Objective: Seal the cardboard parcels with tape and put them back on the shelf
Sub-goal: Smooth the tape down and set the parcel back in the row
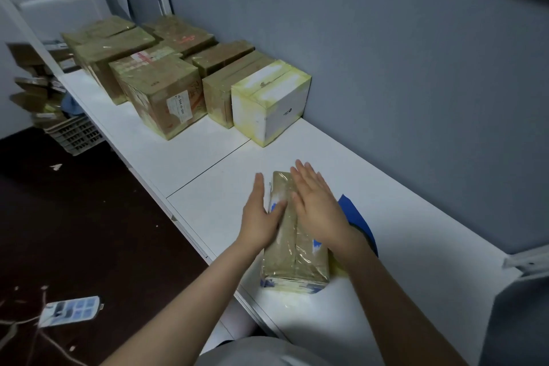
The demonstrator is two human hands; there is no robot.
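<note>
Head view, sole view available. Parcel (pixel 294 264) lies lengthwise on the white shelf (pixel 401 291), close to its front edge and well apart from the group of taped boxes (pixel 166 98) further along. Glossy clear tape covers its top and runs down the near end; yellowish tape bands the bottom edge.

Left hand (pixel 258 217): fingers straight and together, palm against the parcel's left side. Right hand (pixel 318 205): flat on the top face, fingers straight and slightly spread. Neither hand grips anything; both press. Judged step: smoothing tape down.

A blue object (pixel 358 212), possibly a tape dispenser, sits just beside the parcel and is mostly hidden by the right wrist.

Handling estimate:
- Small cardboard box with stiff walls, probably light; true weight cannot be read.
- Tape film makes the top slick, so a palm there may slide.
- Best hold is on the two long sides, one hand each, thumbs over the top edge.
- Avoid lifting by a loose tape end.
</note>
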